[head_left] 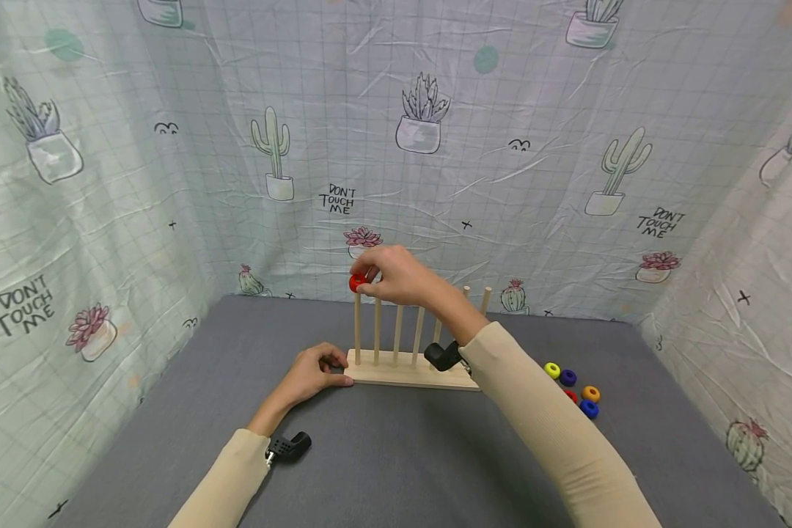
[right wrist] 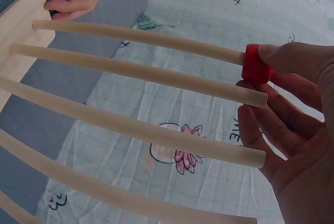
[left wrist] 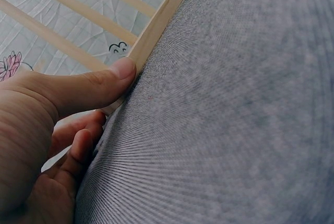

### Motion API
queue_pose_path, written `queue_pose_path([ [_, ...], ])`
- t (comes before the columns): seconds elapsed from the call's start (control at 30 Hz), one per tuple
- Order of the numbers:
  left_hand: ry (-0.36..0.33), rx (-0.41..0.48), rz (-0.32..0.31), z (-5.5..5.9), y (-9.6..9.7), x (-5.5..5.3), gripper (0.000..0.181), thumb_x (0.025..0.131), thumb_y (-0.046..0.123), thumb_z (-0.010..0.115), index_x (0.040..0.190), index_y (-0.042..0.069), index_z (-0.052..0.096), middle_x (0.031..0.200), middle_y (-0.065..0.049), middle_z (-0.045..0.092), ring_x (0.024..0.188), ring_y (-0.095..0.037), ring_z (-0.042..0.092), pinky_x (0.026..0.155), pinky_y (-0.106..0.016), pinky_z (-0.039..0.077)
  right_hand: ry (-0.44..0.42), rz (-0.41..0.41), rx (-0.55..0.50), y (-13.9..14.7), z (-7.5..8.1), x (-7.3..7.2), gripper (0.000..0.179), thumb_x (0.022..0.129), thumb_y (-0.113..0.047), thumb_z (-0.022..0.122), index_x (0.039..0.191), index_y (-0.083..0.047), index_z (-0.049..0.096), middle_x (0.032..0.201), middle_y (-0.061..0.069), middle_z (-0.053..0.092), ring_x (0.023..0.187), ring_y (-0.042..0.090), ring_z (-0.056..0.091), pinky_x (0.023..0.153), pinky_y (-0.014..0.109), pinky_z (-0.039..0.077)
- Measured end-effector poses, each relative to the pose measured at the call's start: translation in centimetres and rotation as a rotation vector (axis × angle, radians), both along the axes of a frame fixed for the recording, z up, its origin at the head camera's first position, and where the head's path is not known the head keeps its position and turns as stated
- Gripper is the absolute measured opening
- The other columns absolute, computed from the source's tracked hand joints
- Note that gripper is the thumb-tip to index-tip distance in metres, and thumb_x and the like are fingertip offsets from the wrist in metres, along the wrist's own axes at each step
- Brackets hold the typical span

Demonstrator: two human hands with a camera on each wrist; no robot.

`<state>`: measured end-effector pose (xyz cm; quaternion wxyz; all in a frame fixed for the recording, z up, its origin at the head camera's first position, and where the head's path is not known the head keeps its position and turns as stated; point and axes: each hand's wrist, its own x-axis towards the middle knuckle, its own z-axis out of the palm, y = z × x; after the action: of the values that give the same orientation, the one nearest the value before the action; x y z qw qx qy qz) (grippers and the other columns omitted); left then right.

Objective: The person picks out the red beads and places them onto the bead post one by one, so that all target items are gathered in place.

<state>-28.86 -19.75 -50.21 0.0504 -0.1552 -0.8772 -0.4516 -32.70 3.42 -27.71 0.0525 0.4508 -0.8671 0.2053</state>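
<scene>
A wooden peg rack has a flat base [head_left: 396, 375] and several upright pegs [head_left: 377, 330]. At the top of its leftmost peg, my right hand [head_left: 396, 277] pinches a red ring [head_left: 356, 283] between thumb and fingers. The right wrist view shows this red ring [right wrist: 256, 63] around the peg's tip. My left hand [head_left: 313, 370] grips the base's left end, its thumb [left wrist: 122, 68] against the front edge and the other fingers curled at the end. No other peg top in the right wrist view carries a ring.
Right of the rack lie loose rings: yellow [head_left: 551, 370], purple [head_left: 567, 378], orange [head_left: 590, 394], blue [head_left: 589, 408] and a red one [head_left: 570, 396] partly behind my right sleeve. A grey cloth [head_left: 396, 455] covers the table. A cactus-print curtain [head_left: 369, 161] hangs behind and at both sides.
</scene>
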Motion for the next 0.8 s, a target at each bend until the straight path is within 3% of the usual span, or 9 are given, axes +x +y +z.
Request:
queue_pose_path([
  [0.8,-0.008,-0.005,0.007,0.03,-0.01,-0.1,0.031,0.073,0.026,0.095,0.095,0.018,0.074,0.097,-0.002,0.069,0.078,-0.011,0.056,0.07,-0.023,0.046,-0.013,-0.013,0.023,-0.06,0.31,0.16,0.021,0.097,-0.014,0.071,0.117,-0.008,0.074,0.108,0.005,0.077,0.096,0.017,0.073,0.082,0.029,0.057],
])
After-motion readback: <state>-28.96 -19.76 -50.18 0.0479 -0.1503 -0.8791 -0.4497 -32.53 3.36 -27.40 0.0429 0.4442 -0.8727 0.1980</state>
